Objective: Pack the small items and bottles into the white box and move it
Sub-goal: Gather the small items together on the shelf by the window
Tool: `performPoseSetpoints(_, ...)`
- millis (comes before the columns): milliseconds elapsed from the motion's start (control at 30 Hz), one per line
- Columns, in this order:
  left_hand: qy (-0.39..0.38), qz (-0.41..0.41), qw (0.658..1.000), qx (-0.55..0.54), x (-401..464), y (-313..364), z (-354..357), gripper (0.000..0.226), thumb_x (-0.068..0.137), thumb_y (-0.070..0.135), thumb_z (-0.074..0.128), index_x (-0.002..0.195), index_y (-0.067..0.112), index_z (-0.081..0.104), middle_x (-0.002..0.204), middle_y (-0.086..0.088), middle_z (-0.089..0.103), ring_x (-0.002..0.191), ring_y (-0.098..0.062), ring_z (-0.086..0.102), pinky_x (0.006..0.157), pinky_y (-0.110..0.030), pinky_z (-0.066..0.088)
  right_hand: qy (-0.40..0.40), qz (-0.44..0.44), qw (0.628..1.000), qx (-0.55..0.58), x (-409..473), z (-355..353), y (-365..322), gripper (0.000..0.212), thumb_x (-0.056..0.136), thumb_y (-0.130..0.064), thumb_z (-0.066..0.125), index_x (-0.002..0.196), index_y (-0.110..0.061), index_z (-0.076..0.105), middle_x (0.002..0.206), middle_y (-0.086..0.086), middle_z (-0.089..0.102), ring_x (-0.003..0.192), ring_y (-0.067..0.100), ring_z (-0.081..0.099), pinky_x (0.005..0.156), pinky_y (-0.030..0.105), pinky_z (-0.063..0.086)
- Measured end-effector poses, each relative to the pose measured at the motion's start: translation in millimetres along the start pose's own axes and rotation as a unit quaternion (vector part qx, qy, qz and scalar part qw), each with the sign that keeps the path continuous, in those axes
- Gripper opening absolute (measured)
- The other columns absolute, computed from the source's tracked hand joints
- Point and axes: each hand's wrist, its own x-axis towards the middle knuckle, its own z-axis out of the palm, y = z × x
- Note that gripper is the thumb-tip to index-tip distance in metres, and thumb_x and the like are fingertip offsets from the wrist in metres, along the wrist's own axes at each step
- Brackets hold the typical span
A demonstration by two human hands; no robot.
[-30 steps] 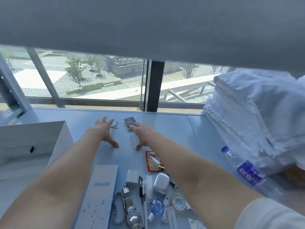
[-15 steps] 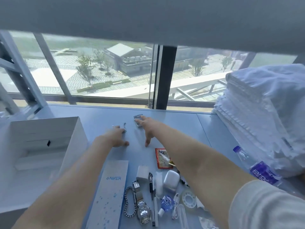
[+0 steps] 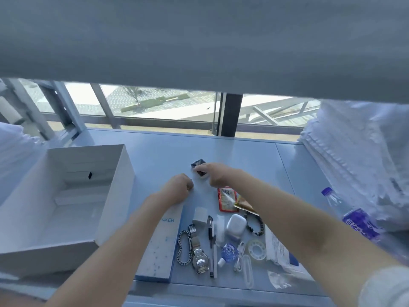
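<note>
White box [image 3: 66, 196] open, left of hands. Left hand [image 3: 178, 188] fisted on something small, unclear; right hand [image 3: 215, 175] pinching dark packet [image 3: 197, 164].

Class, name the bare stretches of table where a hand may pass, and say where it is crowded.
Bare: the far strip between the white box and the towels, beyond both hands. Crowded: the near edge, from the Anker box past the watch to the bottle.
</note>
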Motion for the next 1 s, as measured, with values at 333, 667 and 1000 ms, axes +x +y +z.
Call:
performPoseSetpoints(333,-0.063,0.026,0.998,0.013,-31.7,27.8,14.0,0.039,0.083,-0.011,0.043,0.102,0.004,0.074,0.105,-0.008,0.065,0.098,-0.029,0.058,0.09,-0.039,0.048,0.008,0.01,0.999,0.035,-60.5,25.6,-9.5,0.074,0.091,0.0,0.045,0.155,-0.035,0.039,0.139,0.011,0.056,0.122,0.033,0.055,0.091,0.038,0.046)
performPoseSetpoints(667,-0.032,0.063,0.995,0.064,-65.4,34.5,3.7,0.048,0.09,0.003,0.044,0.12,0.03,0.07,0.122,0.001,0.068,0.115,-0.026,0.06,0.094,-0.041,0.051,0.029,0.018,0.995,0.096,-89.5,41.9,-28.3,0.074,0.082,0.002,0.039,0.14,-0.044,0.049,0.139,0.002,0.058,0.124,0.031,0.054,0.091,0.043,0.049)
performPoseSetpoints(1000,0.03,0.106,0.993,0.04,-88.2,69.3,0.2,0.039,0.095,0.015,0.056,0.131,0.025,0.066,0.135,-0.002,0.06,0.125,-0.026,0.054,0.104,-0.041,0.045,0.115,0.001,0.989,0.089,-119.1,46.8,-9.4,0.072,0.084,0.004,0.05,0.148,-0.029,0.051,0.148,-0.003,0.048,0.135,0.024,0.044,0.11,0.039,0.036)
